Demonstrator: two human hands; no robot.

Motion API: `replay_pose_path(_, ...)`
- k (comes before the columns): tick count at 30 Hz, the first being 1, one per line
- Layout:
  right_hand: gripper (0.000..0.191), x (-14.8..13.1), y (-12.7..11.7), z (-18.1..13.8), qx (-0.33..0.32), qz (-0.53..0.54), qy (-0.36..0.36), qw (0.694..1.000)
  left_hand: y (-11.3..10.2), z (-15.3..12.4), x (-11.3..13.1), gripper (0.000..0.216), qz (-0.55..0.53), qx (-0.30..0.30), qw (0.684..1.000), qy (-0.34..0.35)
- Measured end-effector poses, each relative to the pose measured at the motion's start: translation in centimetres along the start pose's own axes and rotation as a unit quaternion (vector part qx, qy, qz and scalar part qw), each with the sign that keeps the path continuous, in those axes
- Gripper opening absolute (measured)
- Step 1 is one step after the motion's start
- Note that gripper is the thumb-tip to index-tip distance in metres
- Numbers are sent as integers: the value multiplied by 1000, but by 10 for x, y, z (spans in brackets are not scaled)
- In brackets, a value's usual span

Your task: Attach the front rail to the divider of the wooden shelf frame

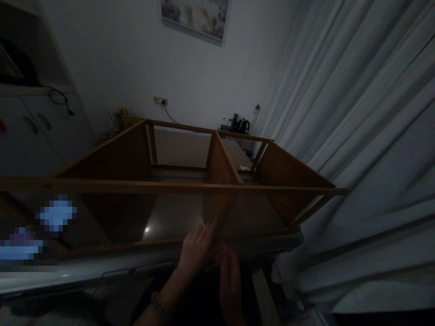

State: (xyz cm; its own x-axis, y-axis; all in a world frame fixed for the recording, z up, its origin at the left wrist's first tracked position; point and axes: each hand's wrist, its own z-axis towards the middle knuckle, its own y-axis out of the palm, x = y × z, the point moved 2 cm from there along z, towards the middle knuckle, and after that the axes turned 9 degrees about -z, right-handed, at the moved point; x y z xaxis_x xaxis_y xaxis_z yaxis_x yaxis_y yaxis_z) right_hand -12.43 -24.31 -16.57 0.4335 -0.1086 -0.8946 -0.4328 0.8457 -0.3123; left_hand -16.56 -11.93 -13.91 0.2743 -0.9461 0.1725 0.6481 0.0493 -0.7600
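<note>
A wooden shelf frame (190, 186) lies on a table in front of me, with a divider panel (227, 156) splitting it into open compartments. My left hand (197, 246), with a beaded bracelet on the wrist, is closed around the lower part of the frame's middle upright. Close beside it on the right, my right hand (229, 267) is held low at the near edge with its fingers curled together. Anything between those fingers is too dark to make out.
A light curtain (340, 136) hangs along the right side. White cabinets (34, 131) stand at the left, with a cable on top. By the back wall are a black kettle (243, 125) and a wall socket (160, 100) with a cord. The table's near edge (136, 265) runs below the frame.
</note>
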Motion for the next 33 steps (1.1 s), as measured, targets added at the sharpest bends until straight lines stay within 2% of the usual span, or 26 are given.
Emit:
replay_pose_path(2, 25, 0, -9, 5, -57, -59, -85, 993, 1, 0, 0, 59, 3, 1, 1000, 2)
replay_pose_path(6, 31, -1, -29, 12, -105, -170, -198, 960, -1, 1, 2, 56, -8, 4, 1000, -2)
replay_pose_path(11, 34, -3, -36, 14, -93, -254, -263, 926, -4, 2, 2, 56, -13, 7, 1000, -4)
replay_pose_path(14, 27, -5, -34, 15, -53, -289, -265, 918, -3, 3, 2, 55, -13, 4, 1000, -5)
replay_pose_path(19, 9, -14, -33, 14, 80, -383, -219, 894, -4, 4, 2, 54, -14, 17, 1000, -3)
replay_pose_path(21, 17, -17, -31, 12, 89, -428, -208, 875, -5, 4, 3, 55, -21, 17, 1000, -4)
replay_pose_path(24, 19, -19, -26, 9, 54, -459, -209, 862, -6, 4, 3, 56, -24, 13, 1000, -6)
replay_pose_path(29, 20, -17, -22, 8, 38, -440, -183, 878, -4, 3, 3, 54, -10, 10, 1000, -6)
replay_pose_path(31, 19, -15, -20, 7, 23, -399, -172, 900, -3, 2, 2, 54, -3, 14, 1000, -3)
replay_pose_path(33, 19, -9, -17, 6, -1, -324, -138, 936, -2, 2, 2, 54, 0, 19, 1000, 1)
